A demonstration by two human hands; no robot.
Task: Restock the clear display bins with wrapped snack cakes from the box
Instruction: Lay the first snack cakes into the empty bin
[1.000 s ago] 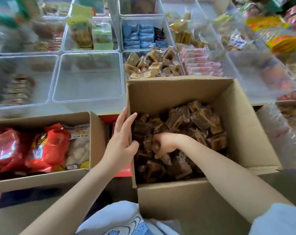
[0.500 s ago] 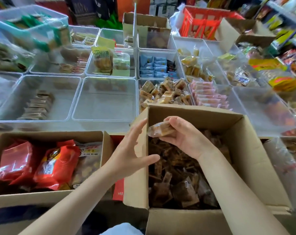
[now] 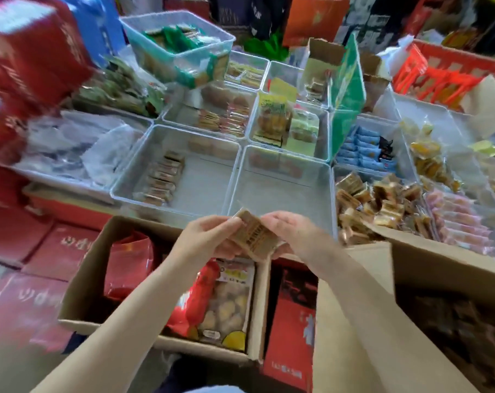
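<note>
One wrapped snack cake [image 3: 255, 236], pinched between my left hand [image 3: 209, 239] and right hand [image 3: 293, 232]. Clear bin [image 3: 280, 191] just beyond my fingers: bare. Box [image 3: 410, 279] to my right: still full; restocking barely begun.

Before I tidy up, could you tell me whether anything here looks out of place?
One clear bin at the back sits tilted on top of its neighbours, not level in the grid. Otherwise nothing stands out; both hands hold a wrapped cake.

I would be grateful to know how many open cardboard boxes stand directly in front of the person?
2: the open cardboard box of red snack bags on the left, the open cardboard box of brown wrapped cakes on the right. Others may be hidden.
</note>
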